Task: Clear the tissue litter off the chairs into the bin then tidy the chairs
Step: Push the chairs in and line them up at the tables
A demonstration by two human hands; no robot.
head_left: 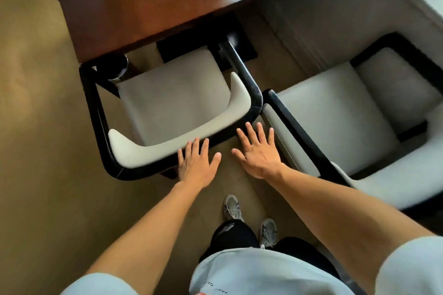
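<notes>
Hands are hovering flat, fingers spread and grasping nothing: left hand (197, 165) at the tucked-in chair (172, 112) backrest under the table (134, 7), right hand (260, 153) beside the second chair (347, 115).

Meeting or dining room, glossy wooden table (143, 2), cushioned black-framed chairs (172, 103), carpet (36, 127)

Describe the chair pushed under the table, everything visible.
The chair has a glossy black frame wrapping the back and both sides, a pale grey-white padded seat and a curved pale back pad. It stands upright on the tan floor, front tucked under the brown table. No tissue shows on its seat. The left hand lies open, fingertips at its back rail; contact cannot be confirmed. Its right rear corner sits against the second chair.
</notes>
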